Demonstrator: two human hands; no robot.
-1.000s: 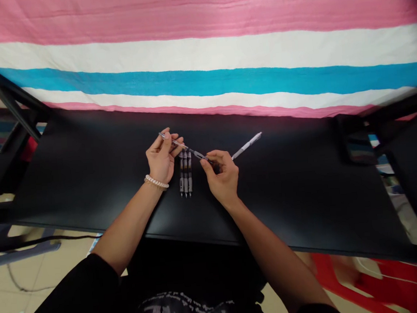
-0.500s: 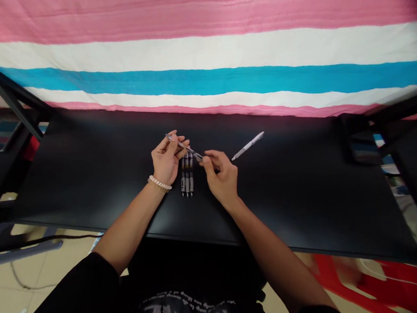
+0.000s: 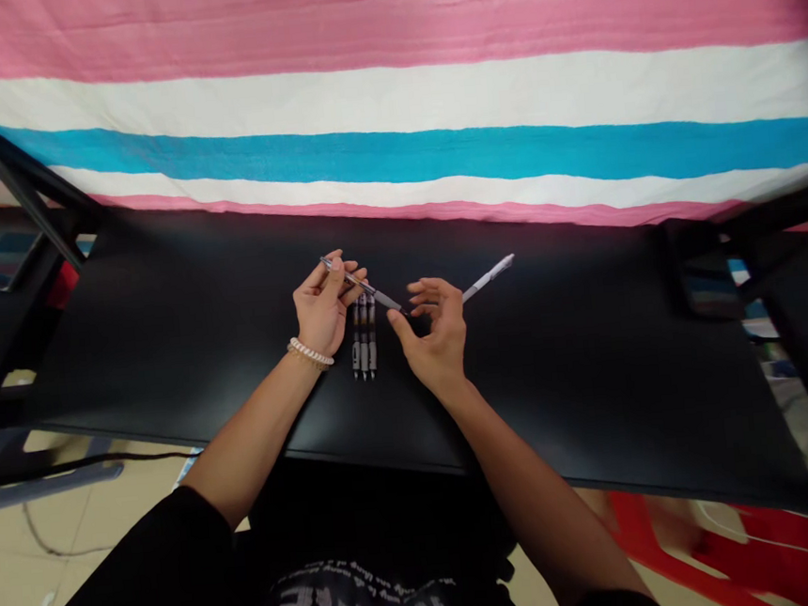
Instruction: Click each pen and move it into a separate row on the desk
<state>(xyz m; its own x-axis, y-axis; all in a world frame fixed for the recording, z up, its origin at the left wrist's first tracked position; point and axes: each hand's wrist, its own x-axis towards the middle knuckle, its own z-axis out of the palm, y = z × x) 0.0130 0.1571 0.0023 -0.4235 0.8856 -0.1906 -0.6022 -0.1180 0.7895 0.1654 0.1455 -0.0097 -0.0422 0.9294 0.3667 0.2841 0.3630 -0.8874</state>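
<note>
My left hand (image 3: 321, 308), with a bead bracelet at the wrist, pinches the rear end of a grey pen (image 3: 364, 286) and holds it slanted above the black table (image 3: 202, 339). My right hand (image 3: 435, 330) is at the pen's other end, thumb and forefinger closed on its tip, the other fingers spread upward. Three dark pens (image 3: 364, 337) lie side by side on the table between my hands. A white pen (image 3: 489, 277) lies alone just right of my right hand.
A striped pink, white and blue cloth (image 3: 387, 106) hangs behind the table. Black frame bars (image 3: 18, 176) rise at the far left and right. A red plastic chair (image 3: 722, 539) stands at the lower right, and a cable (image 3: 71, 464) runs over the tiled floor at left.
My right hand's outer fingers have opened and spread while thumb and forefinger stay at the pen's tip. My left hand and the pen shifted slightly right.
</note>
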